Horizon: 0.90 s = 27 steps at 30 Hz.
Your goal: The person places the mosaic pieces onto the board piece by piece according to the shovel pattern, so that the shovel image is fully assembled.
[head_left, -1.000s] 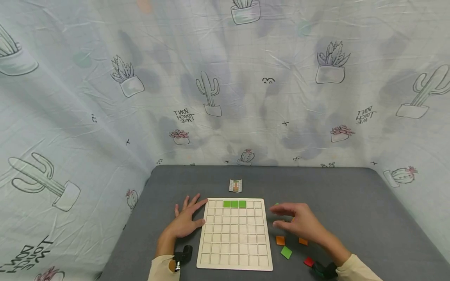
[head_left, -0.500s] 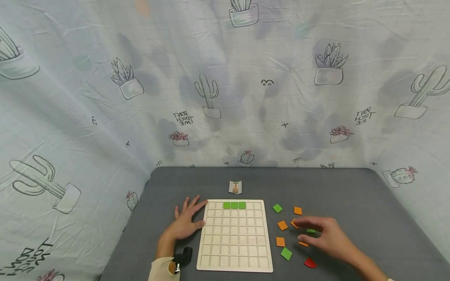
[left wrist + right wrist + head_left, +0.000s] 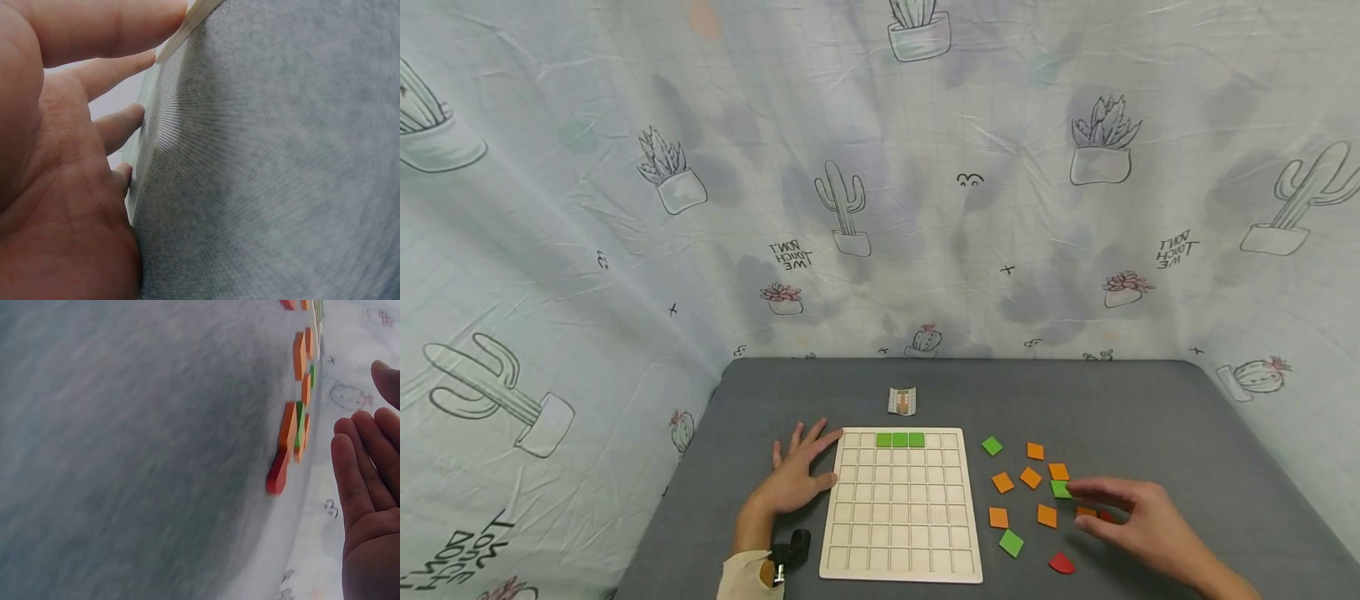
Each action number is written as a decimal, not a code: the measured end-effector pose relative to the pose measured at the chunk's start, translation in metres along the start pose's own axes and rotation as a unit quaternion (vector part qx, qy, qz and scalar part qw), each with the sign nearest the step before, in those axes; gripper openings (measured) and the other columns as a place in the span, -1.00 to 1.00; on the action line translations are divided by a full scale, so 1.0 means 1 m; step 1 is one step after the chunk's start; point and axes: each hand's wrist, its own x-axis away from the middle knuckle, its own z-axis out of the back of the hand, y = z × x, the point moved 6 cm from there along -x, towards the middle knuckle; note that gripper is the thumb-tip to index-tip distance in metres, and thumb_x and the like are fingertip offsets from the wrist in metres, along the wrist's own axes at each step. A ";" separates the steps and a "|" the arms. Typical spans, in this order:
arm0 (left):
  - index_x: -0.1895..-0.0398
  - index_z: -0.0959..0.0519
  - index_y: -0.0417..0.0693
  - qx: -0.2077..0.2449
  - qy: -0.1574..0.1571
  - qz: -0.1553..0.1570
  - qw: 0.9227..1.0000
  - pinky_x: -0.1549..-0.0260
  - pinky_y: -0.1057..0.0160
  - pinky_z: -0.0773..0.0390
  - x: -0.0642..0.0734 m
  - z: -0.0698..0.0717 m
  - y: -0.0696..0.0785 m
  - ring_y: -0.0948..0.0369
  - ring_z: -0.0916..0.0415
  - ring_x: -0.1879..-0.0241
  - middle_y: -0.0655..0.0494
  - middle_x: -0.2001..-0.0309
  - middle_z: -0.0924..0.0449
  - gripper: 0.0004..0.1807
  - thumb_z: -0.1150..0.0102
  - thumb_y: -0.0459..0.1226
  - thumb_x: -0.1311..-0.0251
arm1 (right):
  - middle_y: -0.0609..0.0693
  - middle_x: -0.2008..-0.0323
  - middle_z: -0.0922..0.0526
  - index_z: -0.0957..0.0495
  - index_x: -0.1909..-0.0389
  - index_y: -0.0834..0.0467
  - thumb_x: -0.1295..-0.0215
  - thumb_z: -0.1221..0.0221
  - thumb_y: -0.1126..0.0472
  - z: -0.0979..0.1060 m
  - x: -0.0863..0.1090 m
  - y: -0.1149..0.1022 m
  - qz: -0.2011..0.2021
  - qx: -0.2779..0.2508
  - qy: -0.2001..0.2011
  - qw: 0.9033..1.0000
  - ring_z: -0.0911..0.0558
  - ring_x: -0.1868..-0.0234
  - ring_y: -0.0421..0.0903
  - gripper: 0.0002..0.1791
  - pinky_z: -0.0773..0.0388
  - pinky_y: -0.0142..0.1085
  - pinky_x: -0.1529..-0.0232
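Note:
A pale gridded wooden board (image 3: 898, 537) lies on the grey table, with a row of green square tiles (image 3: 900, 439) in its far row. My left hand (image 3: 797, 475) rests beside it, fingers spread, index fingertip and thumb touching the left edge. In the left wrist view the left fingers (image 3: 112, 28) reach the board's edge. My right hand (image 3: 1138, 521) is over the loose tiles, thumb and fingers apart with nothing visible between them. Nearest to it are a green tile (image 3: 1061, 489), an orange tile (image 3: 1086, 512) and a partly hidden red piece (image 3: 1107, 517). Straight right fingers (image 3: 359, 478) show in the right wrist view.
Several orange tiles (image 3: 1047, 516) and green tiles (image 3: 1011, 543) lie scattered right of the board. A red rounded piece (image 3: 1062, 563) is nearer the front. Behind the board lies a small patterned card (image 3: 902, 401). A cactus-print cloth (image 3: 910, 208) hangs behind the table.
My right hand has moved from beside the board's right edge to the right and nearer, uncovering several tiles. The left hand stays at the board's edge.

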 end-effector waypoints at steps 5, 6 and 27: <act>-0.65 -0.44 0.09 0.000 0.001 0.001 1.000 -0.50 -0.58 0.61 0.000 -0.001 0.001 -0.39 0.42 -0.76 -0.24 -0.77 -0.03 -0.20 -0.42 -0.32 -0.32 | -0.03 0.03 -0.88 -0.82 -0.07 0.11 -0.15 -0.64 0.22 0.007 0.009 0.005 -0.014 0.034 0.020 0.999 -0.80 0.01 -0.40 -0.56 -0.75 -0.48 0.08; -0.65 -0.44 0.08 -0.001 0.002 0.001 1.000 -0.50 -0.58 0.61 0.000 -0.001 0.001 -0.39 0.42 -0.76 -0.24 -0.77 -0.03 -0.20 -0.42 -0.32 -0.32 | -0.05 0.03 -0.89 -0.82 -0.06 0.08 -0.14 -0.64 0.21 0.008 0.010 0.006 -0.019 0.039 0.023 0.999 -0.80 0.02 -0.40 -0.56 -0.75 -0.48 0.08; -0.65 -0.45 0.10 -0.002 0.004 0.006 1.000 -0.50 -0.59 0.60 0.000 -0.001 0.002 -0.39 0.42 -0.76 -0.23 -0.77 -0.04 -0.20 -0.44 -0.31 -0.32 | -0.14 0.07 -0.89 -0.83 -0.04 0.06 -0.12 -0.65 0.21 0.017 0.024 0.025 -0.022 0.083 0.017 0.996 -0.76 0.07 -0.48 -0.58 -0.62 -0.66 0.12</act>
